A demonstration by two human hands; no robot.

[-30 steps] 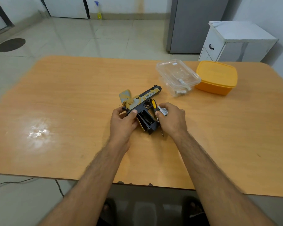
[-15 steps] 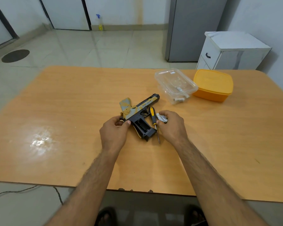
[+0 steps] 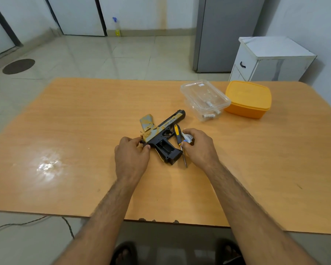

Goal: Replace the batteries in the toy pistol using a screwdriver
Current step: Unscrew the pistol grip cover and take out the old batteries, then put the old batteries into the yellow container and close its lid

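Observation:
A black and gold toy pistol [image 3: 165, 129] lies on its side on the wooden table [image 3: 84, 131], its grip pointing toward me with the battery compartment [image 3: 164, 148] open. My left hand [image 3: 131, 157] holds the pistol's rear end between thumb and fingers. A loose gold cover piece [image 3: 146, 122] lies just behind the pistol. A yellow and black screwdriver [image 3: 179, 142] lies on the table right of the grip. My right hand [image 3: 199, 148] grips white batteries [image 3: 186, 138] beside the screwdriver.
A clear plastic container [image 3: 204, 96] holding a few batteries stands at the back right, with a closed orange box [image 3: 247, 100] next to it. Beyond the table stand a white cabinet [image 3: 271, 58] and a grey fridge [image 3: 225, 31].
My left hand slid from over the pistol's body back to its rear end. My right hand stays by the screwdriver with the batteries. The camera tilted up.

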